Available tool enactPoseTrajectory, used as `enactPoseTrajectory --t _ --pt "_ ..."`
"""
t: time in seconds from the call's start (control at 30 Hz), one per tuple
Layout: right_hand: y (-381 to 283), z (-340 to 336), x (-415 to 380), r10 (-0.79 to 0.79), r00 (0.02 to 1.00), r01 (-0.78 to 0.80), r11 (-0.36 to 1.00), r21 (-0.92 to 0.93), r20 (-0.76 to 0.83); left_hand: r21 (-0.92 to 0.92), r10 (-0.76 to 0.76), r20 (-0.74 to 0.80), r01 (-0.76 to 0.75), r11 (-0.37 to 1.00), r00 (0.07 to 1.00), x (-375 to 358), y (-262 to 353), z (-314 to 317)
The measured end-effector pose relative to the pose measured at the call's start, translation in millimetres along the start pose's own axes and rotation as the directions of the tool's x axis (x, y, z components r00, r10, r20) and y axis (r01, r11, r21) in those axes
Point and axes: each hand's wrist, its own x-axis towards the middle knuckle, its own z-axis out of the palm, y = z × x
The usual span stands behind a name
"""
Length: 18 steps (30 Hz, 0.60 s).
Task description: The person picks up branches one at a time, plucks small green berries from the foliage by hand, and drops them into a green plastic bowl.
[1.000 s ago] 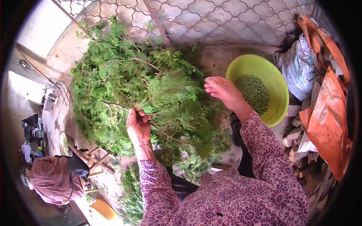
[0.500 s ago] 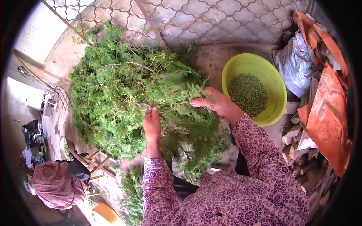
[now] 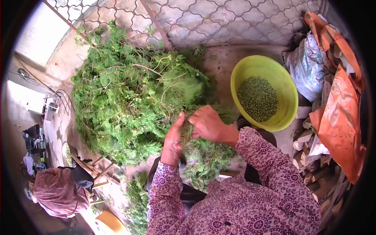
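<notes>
A large heap of leafy green branches (image 3: 125, 98) lies in front of me. At its right edge my left hand (image 3: 174, 139) is closed around a green sprig (image 3: 186, 133), thumb pointing up. My right hand (image 3: 207, 123) meets it there, fingers curled and pinched at the same sprig. Feathery foliage above the hands is smeared by motion. To the right of the hands stands a yellow-green basin (image 3: 288, 84) with small round green cones or berries (image 3: 257, 98) in it.
A wire mesh (image 3: 227, 19) runs along the back. White sacks (image 3: 309, 66) and an orange sheet (image 3: 340, 125) lie at the right, above stacked wood (image 3: 325, 180). Another person (image 3: 60, 192) is at the lower left, near a yellow container (image 3: 111, 222). More greenery (image 3: 211, 160) lies below my hands.
Both hands have come together: the right moved left and down, the left moved right and down. The foliage between them has swung upward. The metal tool seen at my left hand no longer shows.
</notes>
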Motion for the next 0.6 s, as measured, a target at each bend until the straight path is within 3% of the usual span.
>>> enactPoseTrajectory --t 0.03,0.13,0.2,0.33,0.4,0.43,0.5,0.53,0.6 --pt "-4 3 -1 -0.016 1.0 0.016 1.0 -0.017 0.008 -0.018 0.073 -0.116 -0.075 0.997 0.991 -2 -1 3" --pt "-18 7 -7 -0.032 0.999 0.032 0.999 -0.025 0.033 0.028 0.201 -0.211 -0.199 0.98 0.957 9 -3 -16" --pt "-25 12 -12 -0.122 0.992 0.117 0.986 -0.123 -0.037 -0.038 0.175 -0.228 -0.188 0.981 0.958 8 2 -21" --pt "-34 15 -24 -0.242 0.97 0.242 0.968 -0.059 0.002 -0.044 0.26 -0.189 -0.272 0.961 0.947 7 4 -22" --pt "-36 10 -24 -0.144 0.989 0.145 0.934 0.327 -0.029 -0.094 0.267 -0.206 -0.291 0.952 0.941 7 8 -19" --pt "-33 2 -22 -0.144 0.989 0.146 0.934 0.327 -0.029 -0.094 0.268 -0.206 -0.291 0.952 0.941 6 9 -18" --pt "-23 -22 -7 0.189 0.981 -0.19 0.845 0.5 0.052 0.087 0.343 -0.32 -0.333 0.939 0.883 3 11 -15" --pt "-14 -24 -4 0.19 0.98 -0.191 0.844 0.501 0.054 0.178 0.383 -0.37 -0.34 0.923 0.847 2 11 -16" --pt "1 -20 -4 0.505 0.847 -0.397 0.386 0.833 0.17 0.147 0.342 -0.365 -0.31 0.939 0.866 3 11 -17"
